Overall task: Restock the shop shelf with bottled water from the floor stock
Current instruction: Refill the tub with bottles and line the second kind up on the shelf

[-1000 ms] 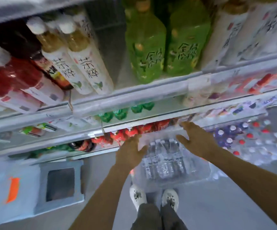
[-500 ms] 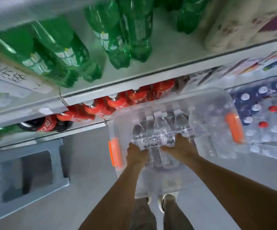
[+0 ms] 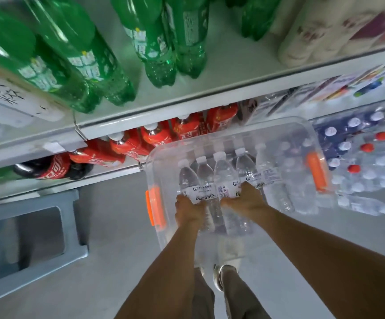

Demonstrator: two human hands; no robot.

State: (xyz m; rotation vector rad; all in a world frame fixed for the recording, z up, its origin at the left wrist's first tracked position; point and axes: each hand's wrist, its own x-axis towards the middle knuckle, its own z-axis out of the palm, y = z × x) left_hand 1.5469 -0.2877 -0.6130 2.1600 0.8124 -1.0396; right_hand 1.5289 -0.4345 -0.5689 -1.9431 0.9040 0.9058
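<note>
Reaching into a clear bin [image 3: 151, 157] on the floor, both hands are seen clamped on a cluster of water bottles [image 3: 221, 176]; the left hand [image 3: 190, 211] is curled round the leftmost bottle, the right hand [image 3: 248, 201] round the rightmost, with the bottles pressed together between them; more bottles are seen lying in the bin to the right; orange handles [image 3: 155, 206] are fitted at the bin's ends; green bottles [image 3: 83, 61] and red-labelled bottles [image 3: 154, 137] are stocked on the shelf [image 3: 186, 110] just beyond.
</note>
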